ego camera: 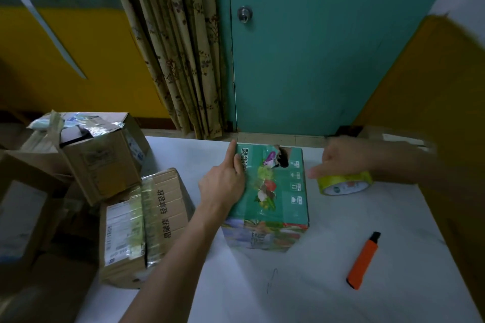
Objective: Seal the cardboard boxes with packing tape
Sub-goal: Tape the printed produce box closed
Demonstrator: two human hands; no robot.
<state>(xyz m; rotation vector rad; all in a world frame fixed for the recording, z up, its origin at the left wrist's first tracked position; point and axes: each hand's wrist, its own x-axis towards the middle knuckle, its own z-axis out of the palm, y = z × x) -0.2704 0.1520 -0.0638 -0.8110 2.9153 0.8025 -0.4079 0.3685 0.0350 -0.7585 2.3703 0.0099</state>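
Pressing green box (275, 183), left hand (223, 181) at 9 o'clock | right hand (341, 157) gripping tape roll (345, 185) | risk: box slides, skewing tape

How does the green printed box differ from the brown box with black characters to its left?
The green box shows colourful vegetable pictures; the brown box is plain, with black characters and a white label. The green box has a torn hole near its far edge; the brown box shows none, but carries a wide tape strip. The left hand rests on the green box; no hand is on the brown box. Both are cardboard boxes.
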